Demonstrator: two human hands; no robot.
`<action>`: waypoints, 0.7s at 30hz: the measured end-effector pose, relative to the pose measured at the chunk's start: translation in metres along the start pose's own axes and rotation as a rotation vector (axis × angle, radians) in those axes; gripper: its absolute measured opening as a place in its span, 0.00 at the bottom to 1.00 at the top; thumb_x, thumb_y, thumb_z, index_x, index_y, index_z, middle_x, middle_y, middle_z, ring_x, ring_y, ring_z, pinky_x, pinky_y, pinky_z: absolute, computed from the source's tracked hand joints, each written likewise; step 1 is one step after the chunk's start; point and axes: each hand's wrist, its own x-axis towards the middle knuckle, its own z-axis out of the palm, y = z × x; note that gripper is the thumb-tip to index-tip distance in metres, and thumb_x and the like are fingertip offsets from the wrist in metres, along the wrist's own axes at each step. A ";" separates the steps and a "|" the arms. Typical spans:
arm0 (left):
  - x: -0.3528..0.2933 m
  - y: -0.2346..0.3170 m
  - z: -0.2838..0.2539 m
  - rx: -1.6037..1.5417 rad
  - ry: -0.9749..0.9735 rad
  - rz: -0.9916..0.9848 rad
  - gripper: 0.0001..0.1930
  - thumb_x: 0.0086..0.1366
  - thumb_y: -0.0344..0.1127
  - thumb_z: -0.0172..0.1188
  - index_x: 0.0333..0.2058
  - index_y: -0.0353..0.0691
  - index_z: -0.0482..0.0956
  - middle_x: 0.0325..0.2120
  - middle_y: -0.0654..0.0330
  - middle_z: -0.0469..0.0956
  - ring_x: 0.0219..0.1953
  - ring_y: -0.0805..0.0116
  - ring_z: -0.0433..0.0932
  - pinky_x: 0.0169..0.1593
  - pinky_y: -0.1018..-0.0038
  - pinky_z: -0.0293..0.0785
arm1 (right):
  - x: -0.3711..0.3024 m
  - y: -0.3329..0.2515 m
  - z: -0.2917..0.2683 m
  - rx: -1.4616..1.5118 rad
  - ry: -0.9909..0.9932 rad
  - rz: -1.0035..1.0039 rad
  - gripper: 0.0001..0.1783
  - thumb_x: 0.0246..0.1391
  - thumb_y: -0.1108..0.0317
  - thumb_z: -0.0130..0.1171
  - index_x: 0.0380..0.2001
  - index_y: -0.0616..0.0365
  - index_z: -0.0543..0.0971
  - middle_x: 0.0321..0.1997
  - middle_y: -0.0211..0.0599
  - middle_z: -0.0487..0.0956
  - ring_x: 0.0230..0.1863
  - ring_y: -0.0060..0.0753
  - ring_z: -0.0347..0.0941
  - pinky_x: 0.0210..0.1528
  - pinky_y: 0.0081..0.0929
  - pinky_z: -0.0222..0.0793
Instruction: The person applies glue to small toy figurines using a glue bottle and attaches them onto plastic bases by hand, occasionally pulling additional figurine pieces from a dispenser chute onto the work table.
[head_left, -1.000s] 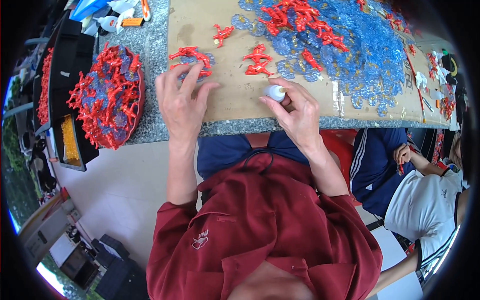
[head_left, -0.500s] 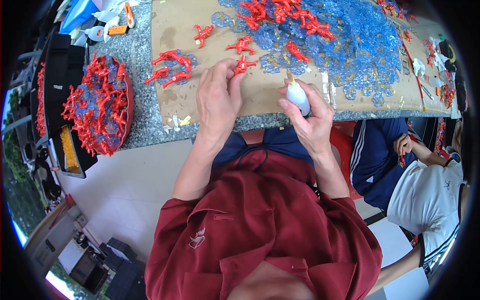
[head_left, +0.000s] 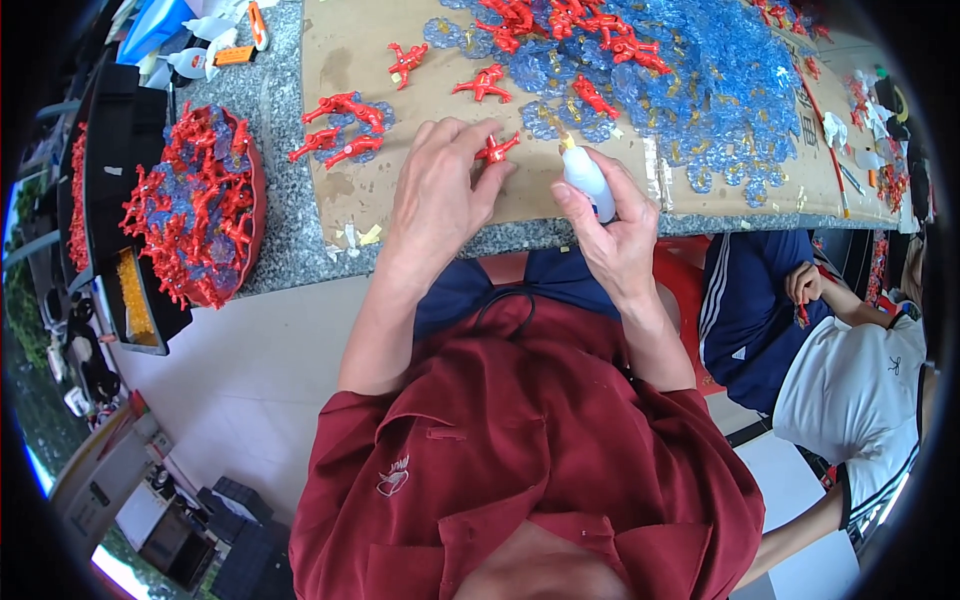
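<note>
At the near edge of the cardboard, my left hand (head_left: pixel 445 190) has thumb and forefinger apart on either side of a small red plastic figure (head_left: pixel 497 150). The figure lies on the cardboard; whether a fingertip touches it I cannot tell. Closed around a white squeeze bottle (head_left: pixel 588 180) is my right hand (head_left: pixel 625 225). The bottle's yellowish nozzle points up and away, near clear blue plastic pieces (head_left: pixel 545 118). Two more red figures, one (head_left: pixel 482 84) just beyond my left hand and another (head_left: pixel 407 63) farther back, lie on the cardboard.
A heap of blue pieces (head_left: pixel 700 90) with red figures on top covers the far right. Left stands a red tray (head_left: pixel 258 190) full of figures on blue pieces; several joined ones (head_left: pixel 345 125) lie nearer. A co-worker's hand (head_left: pixel 803 284) is at the right.
The red figure by my left hand has shifted slightly right and nearer and turned, and my thumb and forefinger have spread. The bottle has tilted, its nozzle moving left.
</note>
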 end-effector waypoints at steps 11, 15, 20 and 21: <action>-0.041 0.007 0.020 -0.888 0.286 -0.065 0.07 0.53 0.18 0.59 0.32 0.32 0.73 0.33 0.57 0.73 0.33 0.77 0.73 0.32 0.80 0.76 | -0.004 -0.014 0.007 0.425 -0.113 0.359 0.18 0.53 0.62 0.59 0.43 0.62 0.72 0.24 0.27 0.74 0.25 0.15 0.69 0.27 0.17 0.66; -0.057 0.011 0.029 -1.018 0.284 -0.050 0.08 0.52 0.16 0.58 0.31 0.30 0.74 0.38 0.52 0.72 0.38 0.70 0.75 0.39 0.78 0.77 | -0.002 -0.015 0.008 0.627 -0.196 0.450 0.16 0.53 0.63 0.59 0.41 0.61 0.72 0.24 0.25 0.73 0.24 0.12 0.67 0.25 0.14 0.63; -0.069 0.008 0.026 -1.279 0.201 -0.203 0.08 0.56 0.21 0.58 0.36 0.32 0.76 0.39 0.51 0.73 0.42 0.67 0.75 0.48 0.75 0.71 | -0.004 -0.015 0.006 0.527 -0.186 0.334 0.15 0.52 0.65 0.60 0.41 0.60 0.73 0.27 0.26 0.74 0.25 0.14 0.69 0.26 0.14 0.64; -0.072 0.008 0.027 -1.390 0.165 -0.279 0.13 0.58 0.24 0.57 0.43 0.34 0.71 0.41 0.51 0.73 0.43 0.66 0.74 0.49 0.74 0.71 | -0.006 -0.014 0.008 0.382 -0.158 0.131 0.15 0.52 0.65 0.60 0.41 0.58 0.73 0.29 0.28 0.76 0.27 0.21 0.71 0.30 0.16 0.66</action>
